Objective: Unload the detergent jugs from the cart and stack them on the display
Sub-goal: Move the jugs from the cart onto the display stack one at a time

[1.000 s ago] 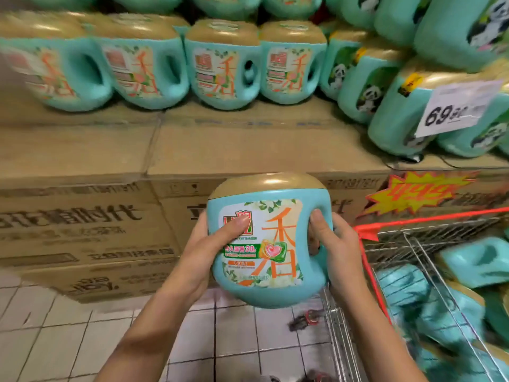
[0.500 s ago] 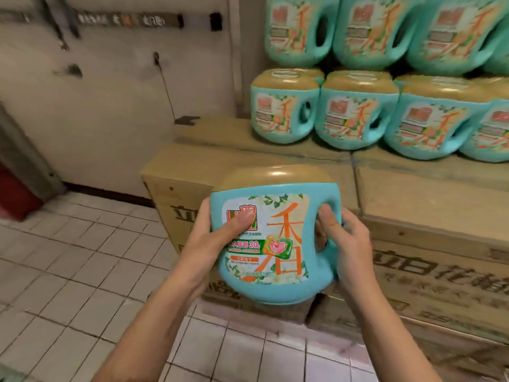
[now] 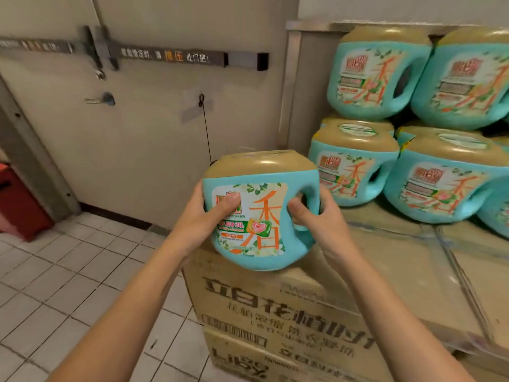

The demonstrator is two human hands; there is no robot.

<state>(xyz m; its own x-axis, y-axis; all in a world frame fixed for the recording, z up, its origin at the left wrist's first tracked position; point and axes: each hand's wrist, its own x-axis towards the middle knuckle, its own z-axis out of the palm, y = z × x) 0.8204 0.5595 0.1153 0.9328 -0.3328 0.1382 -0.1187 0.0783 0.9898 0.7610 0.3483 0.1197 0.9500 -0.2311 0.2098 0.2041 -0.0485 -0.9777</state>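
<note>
Jug [image 3: 259, 216], teal with tan cap, upright, slightly tilted, over the near left corner of the cardboard cartons [image 3: 399, 271], just left of the stacked jugs [image 3: 355, 166]. Left grip [image 3: 201, 219] clasps its label side, thumb across the front. Right grip [image 3: 322, 224] grasps its handle. Contact with carton top: cannot tell.

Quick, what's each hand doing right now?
Left hand: holds the detergent jug by its side, thumb on label.
Right hand: fingers curled round its handle.
</note>
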